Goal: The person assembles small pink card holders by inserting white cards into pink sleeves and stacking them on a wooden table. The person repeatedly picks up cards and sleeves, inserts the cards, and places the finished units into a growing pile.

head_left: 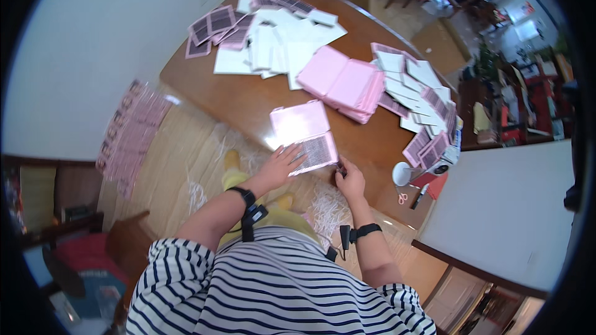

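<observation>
An unfolded pink flat case [300, 119] lies at the table's near edge, glare across its lid half. In its nearer half sits a card with rows of fine dark lines [317, 151]. My left hand [280, 164] rests flat over the left side of that card, fingers stretched out. At the case's lower right corner, my right hand [351, 181] is closed round a small dark tool [341, 168]; its kind is too small to make out. Just beyond, several open pink cases [343, 80] are stacked.
White sheets [267, 46] and dark-lined pink cards [220, 20] cover the far left. More white sheets [406, 80] spread along the right, near a white cup [401, 174], pink scissors [402, 198] and a black marker [419, 196]. Pink packs [133, 133] and paper shreds [329, 214] lie on the floor.
</observation>
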